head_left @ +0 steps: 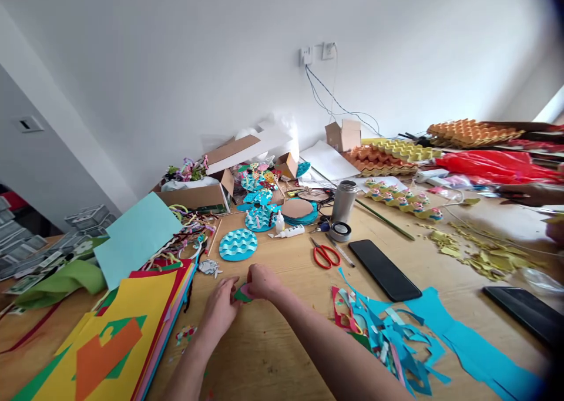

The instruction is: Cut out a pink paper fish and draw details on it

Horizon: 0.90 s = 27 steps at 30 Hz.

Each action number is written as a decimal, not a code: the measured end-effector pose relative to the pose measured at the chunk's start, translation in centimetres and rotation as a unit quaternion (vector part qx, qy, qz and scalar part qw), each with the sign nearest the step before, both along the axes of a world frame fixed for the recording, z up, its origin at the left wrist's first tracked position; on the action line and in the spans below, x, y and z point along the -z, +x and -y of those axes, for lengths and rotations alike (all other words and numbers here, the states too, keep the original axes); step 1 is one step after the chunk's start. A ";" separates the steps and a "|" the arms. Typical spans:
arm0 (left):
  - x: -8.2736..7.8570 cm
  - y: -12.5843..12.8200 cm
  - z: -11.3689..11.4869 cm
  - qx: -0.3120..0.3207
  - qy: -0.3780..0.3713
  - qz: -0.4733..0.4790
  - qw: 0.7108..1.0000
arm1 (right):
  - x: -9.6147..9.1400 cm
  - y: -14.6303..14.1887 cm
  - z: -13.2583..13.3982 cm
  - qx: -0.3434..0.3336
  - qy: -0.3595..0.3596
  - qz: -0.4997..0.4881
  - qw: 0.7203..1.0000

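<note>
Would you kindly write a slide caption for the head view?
Left hand and right hand hold a small green piece above the wooden table, with red-handled scissors lying beyond.

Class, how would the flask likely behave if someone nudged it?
The flask would probably tip if pushed high, being tall and narrow. Knocked over, it would likely roll, since its sides look round. Its metallic look suggests stiffness.

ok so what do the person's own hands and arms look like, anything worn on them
The left hand and right hand wear no gloves. The left forearm and right forearm are bare as far as they show: no sleeve, watch or bracelet visible.
</note>
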<state>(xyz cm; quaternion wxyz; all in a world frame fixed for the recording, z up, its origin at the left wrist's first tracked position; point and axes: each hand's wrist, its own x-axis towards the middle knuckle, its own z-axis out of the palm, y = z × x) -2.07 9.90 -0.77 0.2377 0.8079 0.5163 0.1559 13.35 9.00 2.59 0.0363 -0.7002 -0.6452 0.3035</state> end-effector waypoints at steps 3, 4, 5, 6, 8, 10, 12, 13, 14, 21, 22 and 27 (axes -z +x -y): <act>-0.8 -0.5 1.1 0.008 -0.011 0.021 1.000 | -0.3 1.3 0.4 -0.018 -0.015 0.002 1.000; -1.1 -0.7 1.5 0.013 -0.015 0.027 0.999 | -0.3 1.8 0.6 -0.023 -0.015 0.005 1.000; -1.4 -0.9 2.1 0.019 -0.017 0.032 0.999 | -0.4 2.3 0.8 -0.025 -0.009 0.011 1.000; -1.6 -1.0 2.6 0.022 -0.013 0.037 0.999 | -0.5 2.9 0.9 -0.025 0.002 0.019 1.000; -1.9 -1.3 3.8 0.037 -0.011 0.045 0.998 | -0.8 4.4 1.1 -0.013 0.035 0.044 0.998; -2.0 -1.5 5.1 0.047 0.004 0.055 0.997 | -1.2 6.4 1.3 0.009 0.066 0.071 0.995; -1.9 -1.7 6.2 0.064 0.035 0.071 0.995 | -1.8 9.0 1.4 0.040 0.087 0.096 0.991; -1.7 -1.8 6.7 0.074 0.055 0.080 0.993 | -2.2 10.5 1.4 0.055 0.095 0.108 0.988; -1.5 -1.9 7.1 0.085 0.077 0.090 0.989 | -2.6 12.1 1.4 0.073 0.100 0.122 0.985; 0.2 -1.9 8.0 0.149 0.234 0.150 0.949 | -5.2 21.5 2.9 0.180 0.105 0.202 0.957; 0.3 -1.7 8.0 0.154 0.247 0.153 0.945 | -5.0 22.0 3.2 0.189 0.095 0.209 0.955; 0.6 -0.7 8.4 0.163 0.273 0.166 0.934 | -2.2 21.9 3.9 0.207 0.035 0.229 0.950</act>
